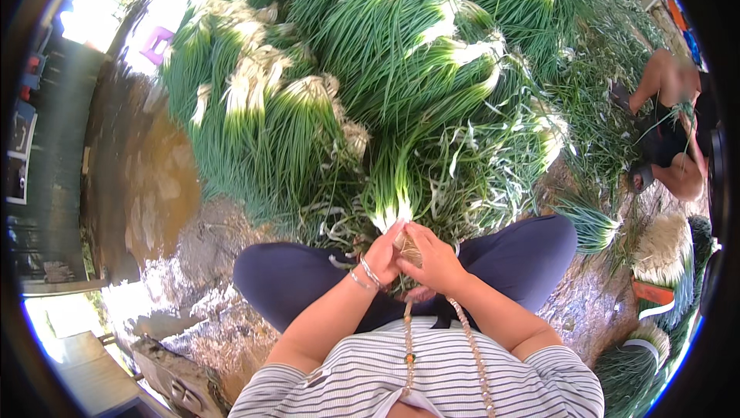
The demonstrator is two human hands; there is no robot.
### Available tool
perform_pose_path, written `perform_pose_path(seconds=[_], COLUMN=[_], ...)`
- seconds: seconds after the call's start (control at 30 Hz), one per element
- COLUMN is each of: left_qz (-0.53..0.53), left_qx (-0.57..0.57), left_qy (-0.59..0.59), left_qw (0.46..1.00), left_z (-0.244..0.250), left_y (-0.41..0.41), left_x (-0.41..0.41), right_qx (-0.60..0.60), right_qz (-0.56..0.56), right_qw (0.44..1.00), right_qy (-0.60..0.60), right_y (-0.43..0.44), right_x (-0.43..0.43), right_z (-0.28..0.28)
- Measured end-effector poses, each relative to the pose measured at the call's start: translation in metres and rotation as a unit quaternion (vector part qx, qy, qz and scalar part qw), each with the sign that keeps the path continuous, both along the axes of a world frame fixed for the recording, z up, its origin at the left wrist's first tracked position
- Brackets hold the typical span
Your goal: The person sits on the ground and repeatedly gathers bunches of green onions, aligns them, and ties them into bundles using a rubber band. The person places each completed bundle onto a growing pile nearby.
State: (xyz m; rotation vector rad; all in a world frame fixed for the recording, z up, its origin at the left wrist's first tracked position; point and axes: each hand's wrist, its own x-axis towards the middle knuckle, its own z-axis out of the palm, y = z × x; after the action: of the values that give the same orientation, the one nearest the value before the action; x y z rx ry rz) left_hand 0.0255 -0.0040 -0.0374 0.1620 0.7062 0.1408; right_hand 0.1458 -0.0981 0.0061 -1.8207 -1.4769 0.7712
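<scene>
Between my crossed legs, a bunch of green onions (395, 189) points away from me, its pale roots towards my body. My left hand (384, 256) wraps the root end from the left, with bracelets at the wrist. From the other side my right hand (430, 259) closes over the same bunch, fingertips close to those of the left. Part of the tan root mass (409, 249) shows between the palms; the rest is hidden by my hands. Loose leaves and peeled trimmings (462, 181) lie just beyond the bunch.
Large heaps of green onion bunches (381, 30) rise in front, with more bunches (277, 111) at left. To the right sits another person (673, 129) holding some stalks. Tied bundles (662, 256) stand near the right rim. Wet, muddy ground (214, 244) stretches left.
</scene>
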Motion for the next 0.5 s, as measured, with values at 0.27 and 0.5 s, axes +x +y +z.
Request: perform_pose_path(seconds=[0.27,0.5], left_qz=[0.06,0.015], left_qx=[0.087,0.217], left_qy=[0.044,0.034], left_qw=[0.993,0.976], left_z=[0.003,0.058], left_y=[-0.022,-0.033], left_x=[-0.018,-0.035], right_qx=[0.11,0.081], right_qz=[0.097,-0.14], right_qw=[0.987,0.981], right_qy=[-0.058,0.107], right_y=[-0.036,0.003], right_x=[-0.001,0.025], right_z=[0.006,0.038])
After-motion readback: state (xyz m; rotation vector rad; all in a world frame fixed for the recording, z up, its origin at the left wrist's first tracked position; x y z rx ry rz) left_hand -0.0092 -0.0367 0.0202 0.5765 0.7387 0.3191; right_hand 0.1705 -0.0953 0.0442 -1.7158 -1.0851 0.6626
